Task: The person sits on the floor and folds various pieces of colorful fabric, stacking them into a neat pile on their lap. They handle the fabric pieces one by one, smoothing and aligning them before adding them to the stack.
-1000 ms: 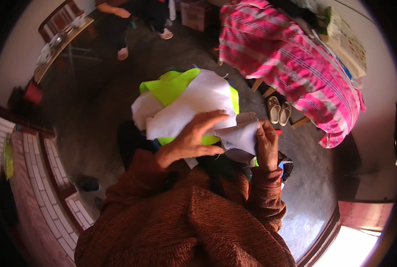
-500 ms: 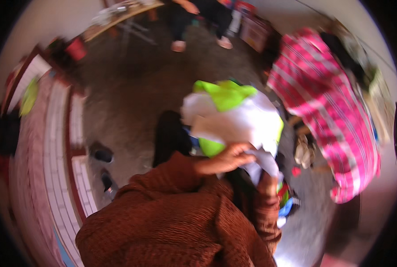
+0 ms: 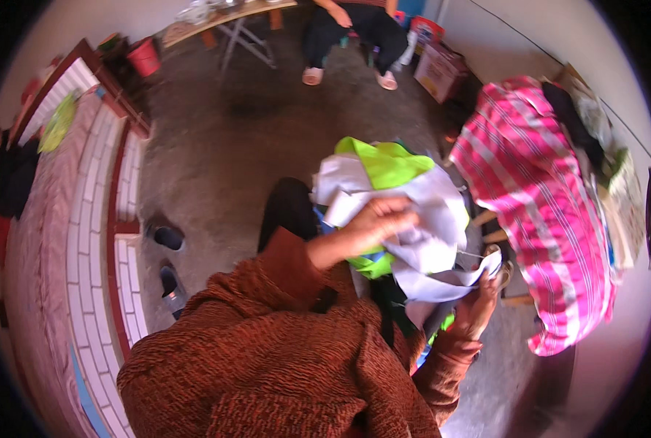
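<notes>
A heap of white cloth (image 3: 438,201) with bright lime-green cloth (image 3: 395,166) on top lies in front of my knees. My left hand (image 3: 378,223) is over the heap, thumb and fingers bent together; what is between them, if anything, I cannot make out. Out to the right, my right hand (image 3: 479,303) grips the end of a white cloth strip (image 3: 436,285), which runs back toward the heap. A thin pale line, like a thread, shows beside this strip near the right fingers.
A pink plaid cloth (image 3: 537,212) covers something at the right, with shoes (image 3: 506,274) beside it. Dark slippers (image 3: 168,237) lie on the floor at the left, near a white-brick ledge (image 3: 84,241). Across the room a person (image 3: 354,33) sits beside a low table (image 3: 227,18).
My hands have moved apart: the right went outward to the right with the strip's end, the left rose over the heap. The strip is now spread out.
</notes>
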Tool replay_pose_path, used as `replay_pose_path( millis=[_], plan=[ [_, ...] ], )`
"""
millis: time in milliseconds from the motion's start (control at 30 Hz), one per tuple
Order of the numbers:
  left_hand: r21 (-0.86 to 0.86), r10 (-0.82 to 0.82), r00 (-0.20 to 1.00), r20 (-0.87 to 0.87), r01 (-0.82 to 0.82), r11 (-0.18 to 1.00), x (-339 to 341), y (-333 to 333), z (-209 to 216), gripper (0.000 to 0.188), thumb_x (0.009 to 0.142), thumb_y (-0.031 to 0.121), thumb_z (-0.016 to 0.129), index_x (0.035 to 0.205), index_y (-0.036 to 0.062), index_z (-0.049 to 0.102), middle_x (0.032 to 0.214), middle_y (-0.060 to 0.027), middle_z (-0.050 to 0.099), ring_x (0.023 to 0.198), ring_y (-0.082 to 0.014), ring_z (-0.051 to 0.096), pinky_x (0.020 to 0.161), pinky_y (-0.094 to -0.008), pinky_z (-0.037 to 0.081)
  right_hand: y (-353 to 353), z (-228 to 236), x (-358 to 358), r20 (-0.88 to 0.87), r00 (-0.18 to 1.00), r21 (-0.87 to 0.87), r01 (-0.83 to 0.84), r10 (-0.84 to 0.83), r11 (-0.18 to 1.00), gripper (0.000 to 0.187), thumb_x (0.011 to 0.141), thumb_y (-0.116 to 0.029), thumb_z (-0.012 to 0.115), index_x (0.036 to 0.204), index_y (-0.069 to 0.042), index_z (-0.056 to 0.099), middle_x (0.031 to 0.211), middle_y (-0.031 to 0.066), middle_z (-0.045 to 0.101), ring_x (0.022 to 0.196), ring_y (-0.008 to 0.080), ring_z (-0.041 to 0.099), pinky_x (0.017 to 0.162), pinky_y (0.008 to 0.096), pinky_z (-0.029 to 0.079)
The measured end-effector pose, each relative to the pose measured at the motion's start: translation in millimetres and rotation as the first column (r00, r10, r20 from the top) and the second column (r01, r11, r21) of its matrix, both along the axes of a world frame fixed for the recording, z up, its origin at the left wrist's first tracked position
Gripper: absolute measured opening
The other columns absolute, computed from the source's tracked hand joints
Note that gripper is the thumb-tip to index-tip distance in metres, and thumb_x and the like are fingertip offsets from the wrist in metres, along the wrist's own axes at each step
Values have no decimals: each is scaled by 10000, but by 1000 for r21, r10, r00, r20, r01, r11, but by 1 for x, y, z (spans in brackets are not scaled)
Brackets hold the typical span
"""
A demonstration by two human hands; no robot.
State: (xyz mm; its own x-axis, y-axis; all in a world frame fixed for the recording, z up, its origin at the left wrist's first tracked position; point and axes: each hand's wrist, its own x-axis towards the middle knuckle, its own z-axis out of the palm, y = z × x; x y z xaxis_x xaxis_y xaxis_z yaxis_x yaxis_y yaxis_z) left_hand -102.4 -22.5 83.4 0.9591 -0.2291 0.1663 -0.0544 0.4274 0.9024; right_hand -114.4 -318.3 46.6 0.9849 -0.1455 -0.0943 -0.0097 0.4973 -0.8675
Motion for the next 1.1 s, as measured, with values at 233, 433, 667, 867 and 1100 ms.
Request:
replay_pose_path(
  millis=[233, 433, 667, 867, 1100],
  plan=[
    [-107, 295, 937, 185, -279, 954, 58, 72, 56, 202, 922, 122, 578, 1107, 53, 624, 1035, -32, 657, 947, -126, 604, 893, -280, 458, -126, 60, 48, 132, 959, 207, 222, -252, 953, 419, 952, -296, 538, 1262, -16, 509, 1206, 105, 592, 1075, 230, 568, 984, 401, 412],
    [-43, 109, 977, 183, -103, 994, 58, 111, 49, 194, 901, 139, 584, 1070, 51, 620, 1188, -150, 596, 1112, -211, 555, 990, -339, 412, -192, 23, 88, 125, 895, 275, 384, -429, 881, 329, 960, -223, 522, 1187, 13, 557, 1164, 132, 622, 1067, 241, 581, 990, 403, 404],
    [153, 35, 999, 7, -36, 988, 43, 147, -36, 161, 903, 111, 524, 943, 33, 659, 1179, -137, 617, 1077, -190, 568, 940, -295, 432, -152, -49, 52, 35, 983, 333, 161, -182, 929, 349, 946, -248, 523, 1238, -57, 509, 1259, 123, 557, 1127, 280, 533, 984, 541, 370],
    [226, 323, 946, -33, -308, 924, 21, 143, -58, 123, 902, 103, 557, 965, 48, 647, 1090, -67, 650, 1018, -147, 566, 906, -283, 434, -145, -81, 17, -82, 952, 216, 304, -293, 928, 374, 921, -313, 568, 1240, -128, 505, 1224, 64, 568, 1123, 222, 501, 919, 521, 360],
    [601, 452, 853, 262, -510, 615, 24, 132, -71, 209, 850, 120, 663, 1046, 62, 620, 1044, -22, 621, 942, -106, 568, 845, -239, 446, -113, -67, 2, -78, 934, 77, 353, -347, 932, 309, 913, -292, 590, 1178, -149, 521, 1115, 16, 586, 975, 179, 529, 821, 390, 391]
  ],
)
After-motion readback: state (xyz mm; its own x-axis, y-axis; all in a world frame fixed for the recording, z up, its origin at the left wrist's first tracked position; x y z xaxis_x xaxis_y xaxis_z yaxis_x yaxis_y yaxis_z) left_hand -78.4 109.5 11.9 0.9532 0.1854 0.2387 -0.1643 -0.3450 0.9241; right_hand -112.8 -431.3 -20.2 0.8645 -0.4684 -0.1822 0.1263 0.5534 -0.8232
